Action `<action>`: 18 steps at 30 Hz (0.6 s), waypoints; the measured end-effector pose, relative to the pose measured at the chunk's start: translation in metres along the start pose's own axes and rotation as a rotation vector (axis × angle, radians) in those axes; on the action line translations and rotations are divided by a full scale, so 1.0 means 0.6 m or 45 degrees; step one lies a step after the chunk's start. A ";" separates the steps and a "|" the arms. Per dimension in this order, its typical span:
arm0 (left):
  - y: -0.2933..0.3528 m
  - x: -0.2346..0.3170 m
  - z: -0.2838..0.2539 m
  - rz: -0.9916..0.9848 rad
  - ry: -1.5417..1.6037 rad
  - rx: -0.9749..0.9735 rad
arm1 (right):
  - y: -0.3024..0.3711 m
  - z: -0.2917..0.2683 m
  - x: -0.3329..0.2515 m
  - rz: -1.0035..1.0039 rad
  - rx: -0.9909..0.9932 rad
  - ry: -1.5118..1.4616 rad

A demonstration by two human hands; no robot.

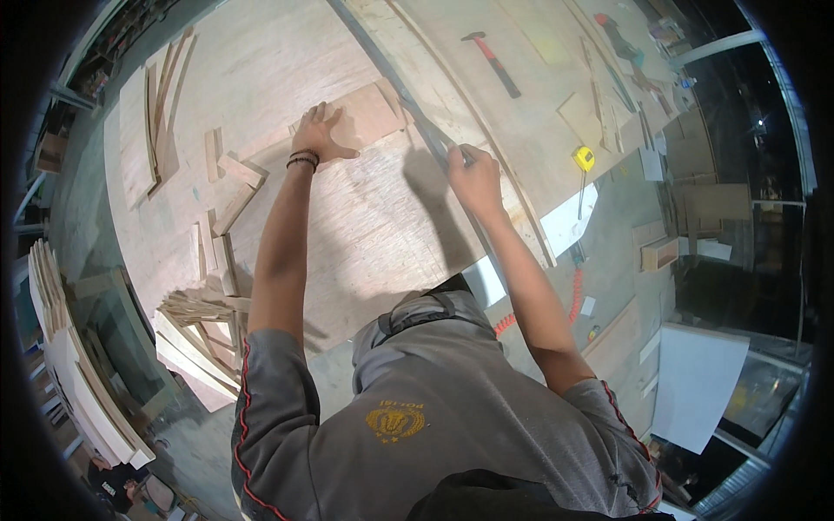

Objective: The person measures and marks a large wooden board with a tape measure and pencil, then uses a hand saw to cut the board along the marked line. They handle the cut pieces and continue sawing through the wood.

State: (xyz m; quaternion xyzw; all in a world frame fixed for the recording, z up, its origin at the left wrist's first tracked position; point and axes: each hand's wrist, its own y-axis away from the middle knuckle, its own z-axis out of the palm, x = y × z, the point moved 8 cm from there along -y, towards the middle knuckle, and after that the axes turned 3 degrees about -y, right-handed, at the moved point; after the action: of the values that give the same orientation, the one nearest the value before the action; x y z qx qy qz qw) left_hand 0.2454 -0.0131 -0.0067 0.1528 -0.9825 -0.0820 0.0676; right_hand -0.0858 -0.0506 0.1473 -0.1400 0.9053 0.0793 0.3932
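Note:
My left hand (320,139) lies with its fingers spread on a flat, pale wooden board (369,115), pressing it against the large plywood sheet (356,195). Closer to me and to the right, my right hand (475,178) is closed, thumb against fingers. A small dark bit shows at its fingertips, too small to name. That hand is over a long dark straight strip (382,65) that runs slantwise along the sheet's right side. Beside the strip lies a long, thin wooden batten (473,113).
A hammer (493,65) with a red and black handle and a yellow tape measure (584,158) lie to the right. Wood offcuts (234,187) sit left of my left arm, with stacked curved strips (195,334) nearer. A coiled red hose (576,300) hangs at the right.

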 end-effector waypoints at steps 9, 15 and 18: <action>-0.018 -0.026 -0.014 -0.021 0.023 -0.044 | -0.063 0.032 -0.005 -0.066 0.039 0.023; 0.064 -0.052 0.005 0.009 0.119 0.068 | -0.134 0.069 -0.027 -0.127 -0.021 0.054; 0.143 -0.055 0.015 0.029 0.144 0.118 | -0.171 0.085 -0.042 -0.179 0.003 0.066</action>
State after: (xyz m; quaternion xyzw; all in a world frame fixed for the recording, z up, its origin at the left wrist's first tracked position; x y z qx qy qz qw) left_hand 0.2501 0.0788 -0.0036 0.1490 -0.9816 -0.0268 0.1166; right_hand -0.0017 -0.1299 0.1279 -0.2047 0.9032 0.0468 0.3743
